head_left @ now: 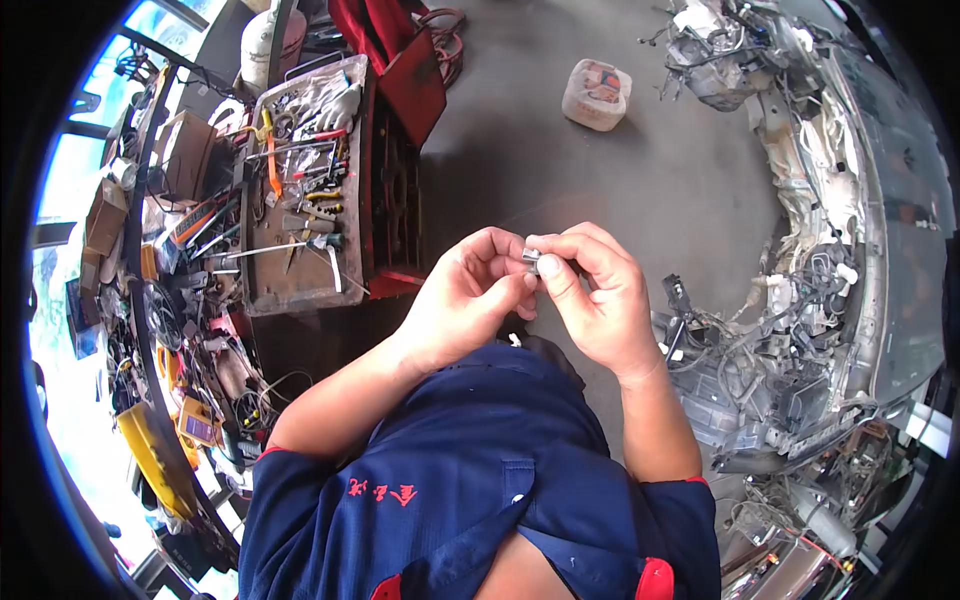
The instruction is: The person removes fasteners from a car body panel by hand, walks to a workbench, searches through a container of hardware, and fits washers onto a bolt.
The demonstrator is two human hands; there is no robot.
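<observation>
In the head view, both hands meet in front of my body around a small silvery metal piece (532, 257). My right hand (605, 295) pinches it between thumb and forefinger. Its exact kind is too small to make out. My left hand (465, 290) is closed against the piece from the other side, thumb and fingertips drawn together at it. Part of the piece is hidden behind the fingertips of both hands.
A tool cart (300, 260) on the left carries pliers, screwdrivers and gloves (335, 108). Behind it runs a cluttered bench. A whitish tub (597, 95) stands on the grey floor (520, 130). On the right is a stripped vehicle body (820, 180) with loose wiring (745, 370).
</observation>
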